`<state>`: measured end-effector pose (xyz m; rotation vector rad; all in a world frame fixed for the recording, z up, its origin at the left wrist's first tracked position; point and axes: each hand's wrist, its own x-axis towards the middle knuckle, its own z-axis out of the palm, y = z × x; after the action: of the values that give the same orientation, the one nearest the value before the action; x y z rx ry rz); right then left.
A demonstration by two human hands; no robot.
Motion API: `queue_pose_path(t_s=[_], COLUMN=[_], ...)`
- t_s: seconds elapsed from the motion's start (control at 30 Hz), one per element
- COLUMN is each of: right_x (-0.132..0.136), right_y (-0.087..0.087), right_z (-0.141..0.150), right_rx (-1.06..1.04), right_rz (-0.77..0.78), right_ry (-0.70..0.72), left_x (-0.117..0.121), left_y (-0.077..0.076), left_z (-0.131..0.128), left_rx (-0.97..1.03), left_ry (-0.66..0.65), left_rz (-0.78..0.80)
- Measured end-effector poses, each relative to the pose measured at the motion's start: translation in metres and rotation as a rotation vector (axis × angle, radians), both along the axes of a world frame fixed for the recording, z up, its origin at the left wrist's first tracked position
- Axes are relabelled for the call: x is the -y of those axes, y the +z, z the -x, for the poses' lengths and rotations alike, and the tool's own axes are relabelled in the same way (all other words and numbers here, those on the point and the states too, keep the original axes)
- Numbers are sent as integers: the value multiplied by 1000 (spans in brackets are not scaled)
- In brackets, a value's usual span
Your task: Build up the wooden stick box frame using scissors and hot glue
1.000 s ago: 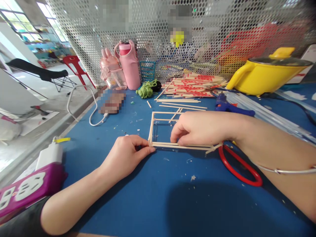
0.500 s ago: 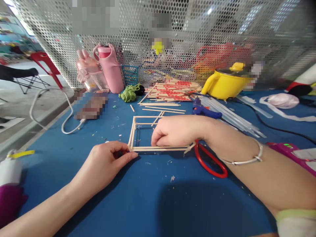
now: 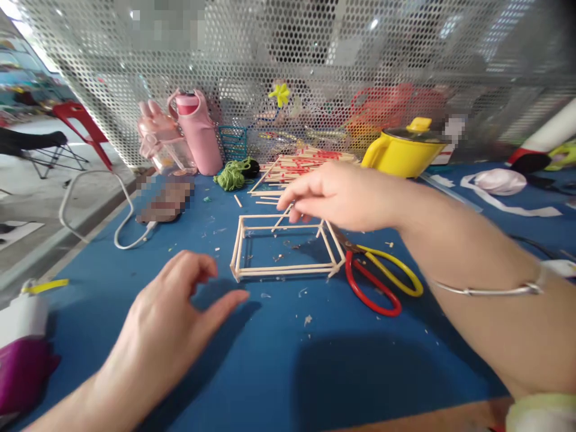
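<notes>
A small box-shaped frame of thin wooden sticks (image 3: 288, 269) rests on the blue tabletop in front of me. To its left, my left hand (image 3: 166, 318) is apart from it, thumb and fingers spread around nothing. My right hand (image 3: 337, 192) hovers over the frame's back right part, fingers loosely bent and apart, with no held thing visible. Below its fingertips a loose stick (image 3: 281, 220) slants across the frame's back bar. Beside the frame's right end lie scissors (image 3: 396, 309) with one red and one yellow handle; the frame and shadow partly cover their blades.
A pile of red-marked sticks (image 3: 288, 171) lies behind my right hand. Green yarn (image 3: 231, 175), a pink bottle (image 3: 201, 138) and a yellow pot (image 3: 402, 155) stand along the perforated metal screen (image 3: 243, 36). A phone (image 3: 166, 201) with a white cable lies left; white ribbon (image 3: 499, 181) lies right.
My left hand has let go of the frame's front left corner and drawn back. My right hand has lifted off the front bar and moved away from me; its arm now hides the blue glue gun.
</notes>
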<state>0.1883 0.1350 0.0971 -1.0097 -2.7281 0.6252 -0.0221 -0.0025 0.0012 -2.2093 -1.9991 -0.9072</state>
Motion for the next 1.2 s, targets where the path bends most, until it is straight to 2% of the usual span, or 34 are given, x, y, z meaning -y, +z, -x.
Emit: queue_pose_path(t_s=[0.03, 0.1, 0.13, 0.2, 0.27, 0.37, 0.5, 0.7, 0.9, 1.2], right_x=[3, 11, 16, 27, 35, 43, 46, 45, 46, 46], right_y=[2, -3, -8, -23, -38, -52, -61, -70, -70, -68], right_z=[-9, -31, -43, -65, -80, -85, -74, -68, -68, -68], right_rx=[-64, -139, -138, -38, 148, 322, 293, 267, 218, 170], right_rz=[-26, -84, -115, -165, -120, -16, 14, 18, 41, 24], right_ry=[-66, -185, -233, -317, -359, -356, -364, -343, -304, -276], left_x=[3, 3, -1, -16, -33, -50, -56, -57, -56, -54], left_y=[7, 18, 22, 26, 24, 15, 9, 7, 4, 4], left_z=[-10, -35, -48, -69, -83, -90, -93, -95, -90, -89], left_rx=[-32, -97, -140, -190, -230, -283, -311, -302, -274, -234], left_ry=[-106, -422, -488, -467, -417, -390, -387, -399, -350, -369], left_rz=[-58, -93, -73, -51, 3, 73, 110, 142, 121, 130])
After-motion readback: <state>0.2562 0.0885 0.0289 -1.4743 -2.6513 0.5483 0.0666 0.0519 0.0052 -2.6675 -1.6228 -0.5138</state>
